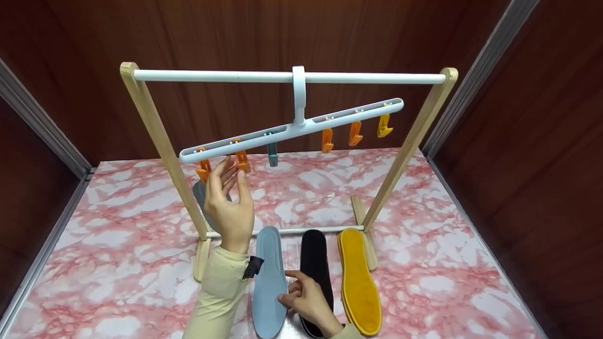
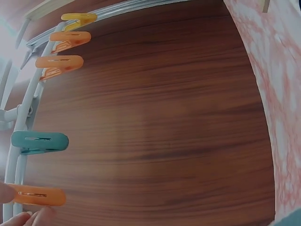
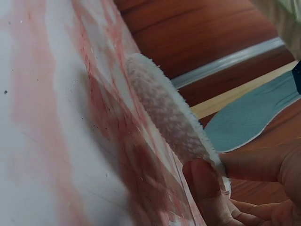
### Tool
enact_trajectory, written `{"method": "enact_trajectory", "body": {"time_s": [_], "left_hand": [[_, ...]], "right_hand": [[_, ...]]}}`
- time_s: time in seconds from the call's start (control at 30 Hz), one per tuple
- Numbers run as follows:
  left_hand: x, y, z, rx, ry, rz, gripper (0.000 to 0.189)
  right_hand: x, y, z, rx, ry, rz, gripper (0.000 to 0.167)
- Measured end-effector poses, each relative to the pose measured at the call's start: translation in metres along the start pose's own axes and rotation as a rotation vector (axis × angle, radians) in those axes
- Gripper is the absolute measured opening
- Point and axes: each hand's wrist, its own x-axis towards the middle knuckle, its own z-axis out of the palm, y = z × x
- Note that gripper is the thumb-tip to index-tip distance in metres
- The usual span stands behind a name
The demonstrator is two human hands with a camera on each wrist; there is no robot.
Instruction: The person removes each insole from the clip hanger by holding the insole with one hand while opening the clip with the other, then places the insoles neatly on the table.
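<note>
My left hand (image 1: 231, 212) is raised to the tilted white hanger (image 1: 282, 134), thumb and fingers around an orange clip (image 1: 242, 162). In the left wrist view, the thumb overlaps that clip's upper end and other fingertips lie beside it. Lower down, my right hand (image 1: 308, 301) pinches the side edge of a grey-blue insole (image 1: 269, 282) between thumb and finger. White fleece (image 3: 162, 110) shows on one face of this insole in the right wrist view. Another grey-blue insole (image 1: 199, 195) hangs below the leftmost orange clip (image 1: 203, 170), partly hidden by my left hand.
A black insole (image 1: 313, 254) and a yellow insole (image 1: 360, 287) lie right of the grey-blue one. The hanger hooks over the white rail (image 1: 212, 76) of a wooden-legged rack. It also carries a teal clip (image 1: 272, 154), two orange clips and a yellow clip (image 1: 384, 126).
</note>
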Motion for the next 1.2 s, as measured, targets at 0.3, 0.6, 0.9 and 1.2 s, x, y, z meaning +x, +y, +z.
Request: {"method": "enact_trajectory", "body": {"time_s": [0.3, 0.6, 0.9, 1.2], "left_hand": [[0.000, -0.003, -0.004, 0.002, 0.128, 0.085, 0.016], [0.001, -0.006, -0.011, -0.064, 0.153, 0.078, 0.015], [0.004, -0.008, -0.023, -0.054, 0.229, 0.086, 0.017], [0.005, -0.006, -0.033, -0.004, 0.287, 0.038, 0.022]], "right_hand": [[-0.004, 0.000, -0.003, -0.048, -0.048, -0.015, 0.059], [-0.007, 0.001, -0.002, -0.138, -0.059, -0.064, 0.062], [-0.007, 0.002, -0.002, -0.219, -0.038, -0.108, 0.062], [-0.005, -0.003, 0.001, -0.237, -0.074, -0.121, 0.057]]}}
